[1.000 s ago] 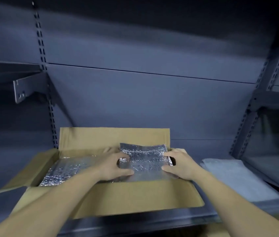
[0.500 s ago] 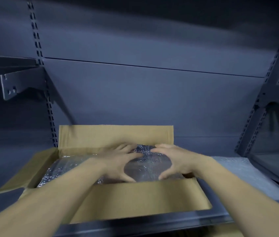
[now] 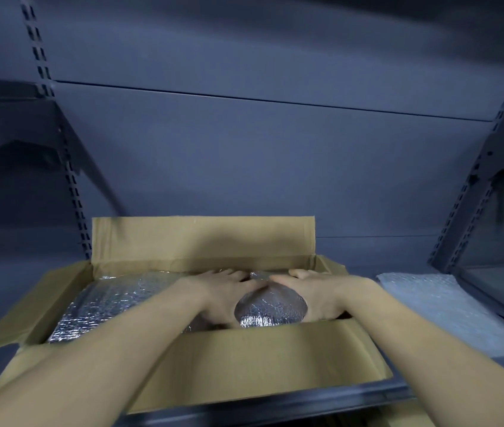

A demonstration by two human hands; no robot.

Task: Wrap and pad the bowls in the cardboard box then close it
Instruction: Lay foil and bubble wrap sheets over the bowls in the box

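Hands both inside the cardboard box (image 3: 321, 359), on the 3 o'clock half. Left hand (image 3: 220, 295) and right hand (image 3: 318, 295) lie flat, fingers stretched and nearly meeting at 12 o'clock of a domed foil bundle (image 3: 270, 306); pressing, not gripping. No bowl shows; the round shape suggests one sits under the foil. More foil sheet (image 3: 115, 300) covers the 9 o'clock half of the box

Risks, as judged:
- foil looks springy; once the palms lift it may unfold and leave the bowl bare
- hard downward pressure on the dome could shift or stress whatever is beneath
- the box's front flap hangs past the shelf (image 3: 306, 399) edge at 6 o'clock, forearms crossing above it; leaning there could tip or drag the box forward

Edges and room:
- back flap (image 3: 201, 238) stands upright at 12 o'clock, side flap (image 3: 28, 306) splayed out at 9 o'clock, so closing isn't begun
- bundle sits just beside the 3 o'clock wall; little slack there
- bubble wrap sheet (image 3: 442, 309) lies on the shelf at 3 o'clock, apart from the box, within easy reach
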